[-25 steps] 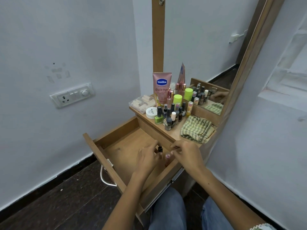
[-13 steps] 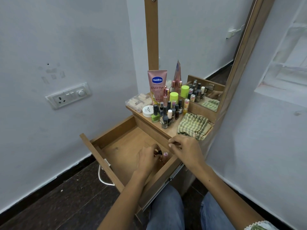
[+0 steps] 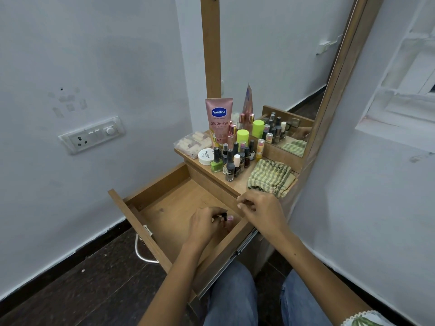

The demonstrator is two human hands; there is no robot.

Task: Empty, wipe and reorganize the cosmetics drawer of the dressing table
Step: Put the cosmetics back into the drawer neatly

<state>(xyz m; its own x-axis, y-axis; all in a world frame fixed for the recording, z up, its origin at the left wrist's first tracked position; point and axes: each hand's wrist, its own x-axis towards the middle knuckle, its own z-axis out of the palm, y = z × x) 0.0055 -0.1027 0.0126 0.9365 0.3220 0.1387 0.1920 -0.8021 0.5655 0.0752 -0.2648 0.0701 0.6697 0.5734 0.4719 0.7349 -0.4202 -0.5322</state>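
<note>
A person is sitting at a dressing table with the drawer [image 3: 150,222] pulled open toward 7 o'clock. The left hand [image 3: 202,225] is curling its fingers around a small black-capped bottle [image 3: 223,217] at the drawer's right front corner, lower in the drawer than half a second ago. A pink bottle [image 3: 230,218] is standing just beside it at 3 o'clock. The right hand [image 3: 261,208] is hovering over the drawer's right edge, fingers loosely curled and holding nothing, having lifted slightly away. At 12 o'clock, the tabletop [image 3: 237,184] is carrying clustered polish bottles [image 3: 231,161], a Vaseline tube [image 3: 218,121] and a checked cloth [image 3: 270,177].
</note>
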